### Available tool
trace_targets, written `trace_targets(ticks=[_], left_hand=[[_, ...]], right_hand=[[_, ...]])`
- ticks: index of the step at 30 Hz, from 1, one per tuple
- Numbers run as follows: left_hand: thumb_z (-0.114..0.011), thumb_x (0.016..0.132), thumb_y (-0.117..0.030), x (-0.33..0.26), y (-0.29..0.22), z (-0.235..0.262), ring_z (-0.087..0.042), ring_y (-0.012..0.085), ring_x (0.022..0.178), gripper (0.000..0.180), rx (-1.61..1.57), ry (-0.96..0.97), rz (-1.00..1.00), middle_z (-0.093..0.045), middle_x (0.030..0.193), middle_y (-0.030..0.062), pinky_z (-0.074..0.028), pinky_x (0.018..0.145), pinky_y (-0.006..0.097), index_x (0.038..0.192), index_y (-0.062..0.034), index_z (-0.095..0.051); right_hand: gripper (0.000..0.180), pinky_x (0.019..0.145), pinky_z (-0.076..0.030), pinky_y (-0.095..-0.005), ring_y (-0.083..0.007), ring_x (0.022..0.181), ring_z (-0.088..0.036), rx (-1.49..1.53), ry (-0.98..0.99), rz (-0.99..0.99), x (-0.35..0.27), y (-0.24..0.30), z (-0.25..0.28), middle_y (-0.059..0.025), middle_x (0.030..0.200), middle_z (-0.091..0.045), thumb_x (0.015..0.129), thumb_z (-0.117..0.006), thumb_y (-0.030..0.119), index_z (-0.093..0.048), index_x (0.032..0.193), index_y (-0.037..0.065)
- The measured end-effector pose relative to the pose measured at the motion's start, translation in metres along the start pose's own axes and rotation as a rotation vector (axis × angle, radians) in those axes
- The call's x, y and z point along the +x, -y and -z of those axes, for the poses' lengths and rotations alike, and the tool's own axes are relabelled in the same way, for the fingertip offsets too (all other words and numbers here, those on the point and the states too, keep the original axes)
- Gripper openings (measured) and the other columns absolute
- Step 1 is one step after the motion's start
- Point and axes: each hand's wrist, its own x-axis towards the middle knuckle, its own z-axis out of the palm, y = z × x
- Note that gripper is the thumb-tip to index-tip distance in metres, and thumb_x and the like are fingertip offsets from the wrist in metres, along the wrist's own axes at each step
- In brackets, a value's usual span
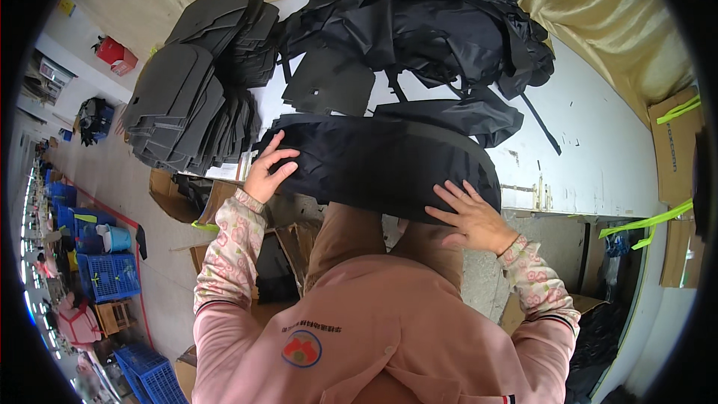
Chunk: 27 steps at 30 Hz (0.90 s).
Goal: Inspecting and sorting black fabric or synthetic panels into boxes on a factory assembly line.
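Note:
A long black fabric piece (381, 164) lies across the near edge of the white table (598, 157). My left hand (268, 170) rests flat on its left end, fingers spread. My right hand (473, 217) presses flat on its right end near the table edge. Neither hand grips anything. Behind the piece lies a dark grey stiff panel (329, 82), and beyond that a heap of black fabric and straps (426, 15).
Stacks of dark grey cut panels (194, 97) fill the table's left end. Golden cloth (598, 7) hangs behind. Cardboard boxes with green straps (673, 142) stand at right. Blue crates (112, 277) sit on the floor at left.

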Motion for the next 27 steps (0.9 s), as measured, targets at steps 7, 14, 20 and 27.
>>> trace_targets(ticks=[7, 14, 20, 27], left_hand=[[-0.064, 0.087, -0.018, 0.005, -0.022, 0.001, -0.041, 0.0272, 0.131, 0.019, -0.037, -0.138, -0.132, -0.038, 0.145, 0.0179, -0.03, 0.106, 0.036, 0.101, -0.0057, -0.069], [-0.076, 0.068, -0.013, 0.024, -0.118, -0.019, -0.053, 0.0362, 0.116, 0.025, 0.286, 0.044, -0.669, -0.052, 0.132, 0.0187, -0.043, 0.087, 0.041, 0.089, -0.0034, -0.068], [-0.077, 0.073, -0.027, 0.039, -0.119, -0.076, -0.058, 0.0301, 0.088, 0.024, 0.174, 0.37, -0.86, -0.062, 0.114, 0.0117, -0.047, 0.075, 0.039, 0.081, -0.006, -0.068], [-0.072, 0.076, -0.025, 0.123, -0.004, -0.006, -0.052, 0.0326, 0.106, 0.035, 0.639, -0.033, -0.324, -0.059, 0.108, 0.0132, -0.041, 0.092, 0.039, 0.106, -0.0092, -0.064]], right_hand=[[0.053, 0.112, -0.018, -0.054, -0.0339, 0.138, -0.027, 0.059, -0.053, 0.001, 0.0, -0.011, 0.009, -0.0106, 0.146, -0.036, 0.079, -0.065, 0.044, -0.058, 0.127, 0.022], [0.032, 0.099, -0.04, -0.033, -0.0252, 0.12, -0.052, 0.736, -0.532, -0.113, 0.086, -0.002, 0.067, -0.0129, 0.122, -0.06, 0.091, -0.058, 0.013, -0.058, 0.121, 0.001], [0.027, 0.085, -0.045, -0.0259, -0.0133, 0.091, -0.059, 1.081, -0.428, 0.047, 0.154, 0.041, 0.044, -0.0084, 0.1, -0.065, 0.097, -0.045, 0.013, -0.057, 0.116, -0.003], [0.02, 0.065, -0.045, -0.0231, -0.0107, 0.066, -0.056, 1.501, -0.491, -0.153, 0.155, 0.036, 0.044, -0.0048, 0.072, -0.061, 0.096, -0.048, 0.012, -0.06, 0.103, -0.003]])
